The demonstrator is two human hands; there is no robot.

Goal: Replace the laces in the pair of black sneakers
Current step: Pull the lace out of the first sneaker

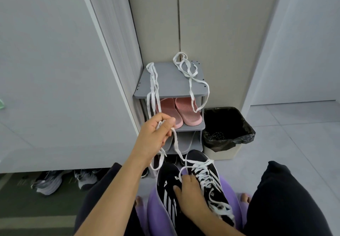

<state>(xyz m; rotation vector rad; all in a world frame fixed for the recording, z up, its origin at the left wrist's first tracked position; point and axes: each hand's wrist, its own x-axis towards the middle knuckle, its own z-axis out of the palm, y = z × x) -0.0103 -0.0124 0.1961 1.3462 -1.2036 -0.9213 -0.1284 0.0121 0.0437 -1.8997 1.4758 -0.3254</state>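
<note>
- Two black sneakers [166, 176] lie side by side on a purple stool [153, 210]
- left hand [152, 134] raised, pinching white lace [176, 143]
- right hand [190, 196] curled, gripping those sneakers

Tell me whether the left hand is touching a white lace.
Touching. The head view shows the left hand pinching the lace between thumb and curled fingers. From that grip the lace runs down to the sneaker.
</note>
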